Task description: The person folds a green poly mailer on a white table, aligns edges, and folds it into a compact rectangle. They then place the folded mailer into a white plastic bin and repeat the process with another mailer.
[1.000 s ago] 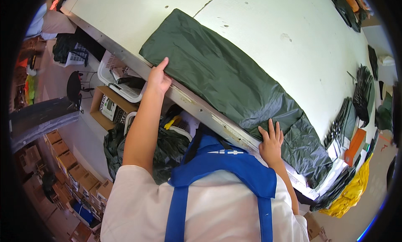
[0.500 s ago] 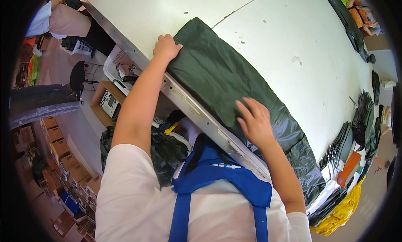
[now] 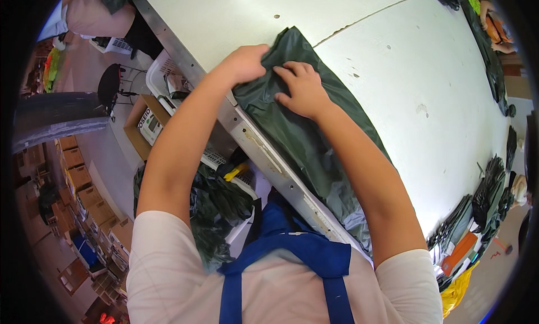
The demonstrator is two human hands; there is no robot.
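A long folded piece of shiny dark green waterproof fabric (image 3: 292, 139) lies along the near edge of the white worktable (image 3: 365, 21). It looks wrinkled, and its narrow end points to the far side. At that end my left hand (image 3: 249, 64) grips the fabric's left edge with curled fingers; the fingertips are partly hidden. Close beside it, my right hand (image 3: 306, 89) rests on top of the fabric with fingers spread. My right forearm covers part of the fabric's nearer stretch.
A metal rim (image 3: 264, 150) edges the table. Below it are white baskets (image 3: 159, 77), a cardboard box (image 3: 137, 122) and a heap of dark green material (image 3: 219, 212). Dark bundles (image 3: 488, 178) and an orange item (image 3: 460, 254) lie at right. Other people stand at far left and far right.
My right hand has moved far and left along the fabric, close to my left hand. The left hand has turned inward over the fabric's end, and the view has shifted slightly.
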